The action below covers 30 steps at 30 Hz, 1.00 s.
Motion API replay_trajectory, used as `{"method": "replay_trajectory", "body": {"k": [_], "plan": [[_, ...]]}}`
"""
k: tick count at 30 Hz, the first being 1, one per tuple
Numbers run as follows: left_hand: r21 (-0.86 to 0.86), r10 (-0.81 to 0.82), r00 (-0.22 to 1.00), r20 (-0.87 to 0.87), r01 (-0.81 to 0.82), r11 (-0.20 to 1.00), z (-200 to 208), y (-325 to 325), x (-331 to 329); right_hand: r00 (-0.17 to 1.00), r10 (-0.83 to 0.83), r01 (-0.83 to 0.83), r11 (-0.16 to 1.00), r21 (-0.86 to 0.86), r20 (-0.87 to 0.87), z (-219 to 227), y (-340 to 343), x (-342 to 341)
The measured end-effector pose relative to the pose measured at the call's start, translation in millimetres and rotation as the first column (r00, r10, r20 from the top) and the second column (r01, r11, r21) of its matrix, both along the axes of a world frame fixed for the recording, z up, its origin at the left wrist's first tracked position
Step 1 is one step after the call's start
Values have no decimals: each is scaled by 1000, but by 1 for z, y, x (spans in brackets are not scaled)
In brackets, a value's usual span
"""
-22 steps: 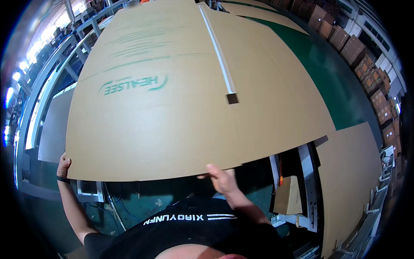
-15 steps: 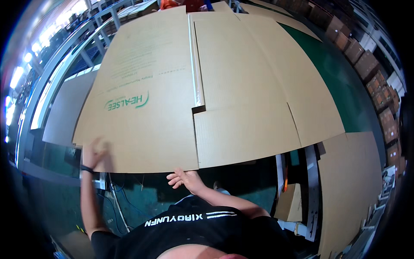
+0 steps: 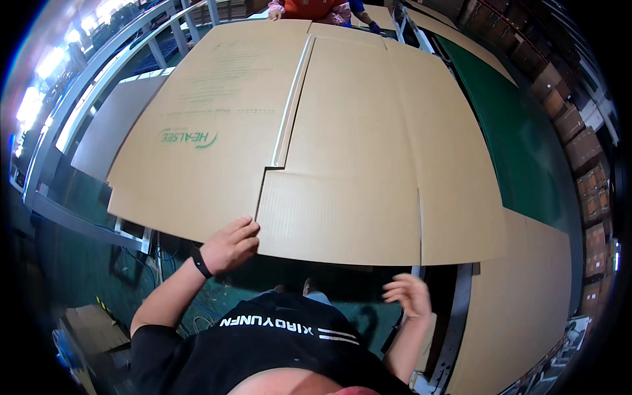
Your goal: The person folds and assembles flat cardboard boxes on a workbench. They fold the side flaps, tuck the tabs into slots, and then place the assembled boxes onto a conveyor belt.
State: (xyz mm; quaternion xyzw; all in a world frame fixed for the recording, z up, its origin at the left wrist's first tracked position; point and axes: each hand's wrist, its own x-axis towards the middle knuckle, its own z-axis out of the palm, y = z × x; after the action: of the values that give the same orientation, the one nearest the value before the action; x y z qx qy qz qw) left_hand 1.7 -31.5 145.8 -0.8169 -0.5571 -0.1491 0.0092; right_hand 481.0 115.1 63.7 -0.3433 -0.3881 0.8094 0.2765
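A large flattened brown cardboard carton (image 3: 349, 131) spreads before me, with green print on its left panel and a pale strip of tape (image 3: 294, 99) along the seam between two panels. At its near edge, beside the open slot, my left hand (image 3: 230, 247) is closed on the left panel, fingers on top; the thumb is hidden. My right hand (image 3: 409, 294) hangs just off the near edge, further right, holding nothing, with its fingers loosely bent and apart.
Across the carton stands a person in an orange apron (image 3: 306, 9), one hand at the far edge. A green surface (image 3: 520, 145) and another cardboard sheet (image 3: 520, 283) lie to the right. Metal rails (image 3: 99, 92) run along the left, and stacked boxes (image 3: 582, 138) line the far right.
The carton has turned slightly and its seam's near end has shifted left. My left hand has moved right to the slot, and my right hand has moved right, off the carton's edge.
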Motion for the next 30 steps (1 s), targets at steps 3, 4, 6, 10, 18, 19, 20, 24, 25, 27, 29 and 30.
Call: {"method": "replay_trajectory", "body": {"k": [3, 4, 6, 10, 18, 19, 20, 24, 25, 27, 29, 30], "plan": [[-8, 3, 998, 63, -2, 1000, -10, 10, -25, 643, -742, 755, 655, -4, -190, -28, 54, 91], [-19, -2, 996, 87, 4, 1000, -10, 16, -32, 516, -837, 850, 526, -11, -182, -38, 77, 130], [-58, 17, 995, 93, -12, 998, -19, 20, -38, 304, -902, 928, 354, -120, -308, -37, 129, 172], [-52, -41, 993, 109, 47, 998, -14, 39, -41, 368, -881, 926, 377, 28, -297, -32, 235, 263], [0, -27, 987, 161, 27, 1000, -11, 30, -41, 483, -836, 579, 80, 811, -262, 219, 223, 152], [12, -49, 984, 173, 48, 999, -6, 34, -46, 553, -782, 423, -33, 906, -287, 266, 189, 100], [25, -74, 980, 186, 70, 997, -5, 39, -45, 623, -727, 254, -159, 954, -287, 304, 162, 60], [68, -82, 971, 225, 69, 995, -13, 38, -51, 740, -645, -44, -328, 944, -190, 348, 111, -111], [86, -78, 969, 232, 60, 994, -17, 36, -53, 778, -614, -138, -372, 918, -132, 339, 90, -164], [103, -83, 963, 258, 59, 993, -23, 34, -58, 823, -568, -311, -408, 859, 28, 312, 48, -240], [122, -70, 962, 264, 39, 992, -34, 28, -63, 888, -425, -369, -434, 822, 174, 260, 28, -282], [134, -75, 958, 276, 39, 990, -37, 29, -64, 916, -329, -367, -461, 808, 229, 235, 21, -295]]}}
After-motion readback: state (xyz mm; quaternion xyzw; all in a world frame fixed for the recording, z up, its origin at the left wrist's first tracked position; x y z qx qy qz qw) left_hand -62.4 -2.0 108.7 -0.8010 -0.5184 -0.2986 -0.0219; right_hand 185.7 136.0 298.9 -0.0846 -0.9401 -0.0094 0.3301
